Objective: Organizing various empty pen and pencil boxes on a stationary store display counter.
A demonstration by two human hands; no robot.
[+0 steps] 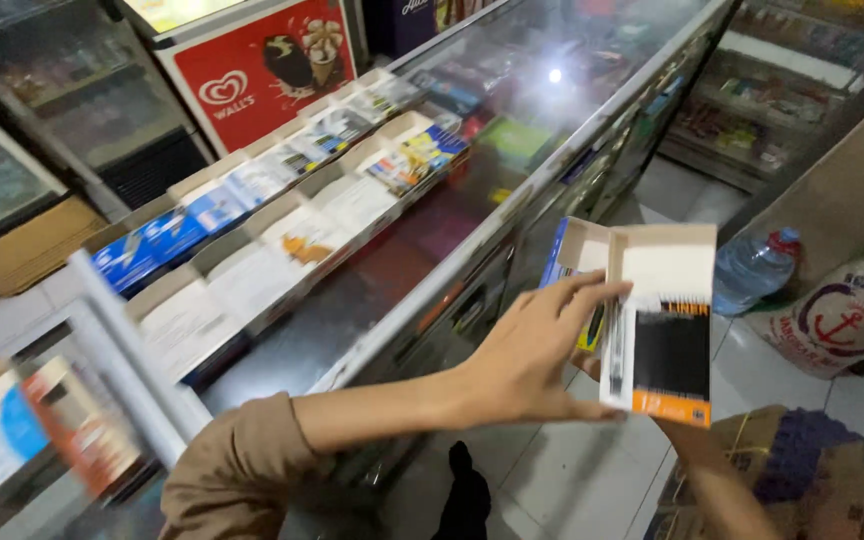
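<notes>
2 hands worked 1 open pen box [664, 330]: the left hand [532, 355] lay fingers-spread across its near edge, steadying it; the right hand [592, 365], mostly hidden beneath, apparently supported it. Left of them ran the glass worktop [392, 290] carrying display cartons [282, 215].
</notes>
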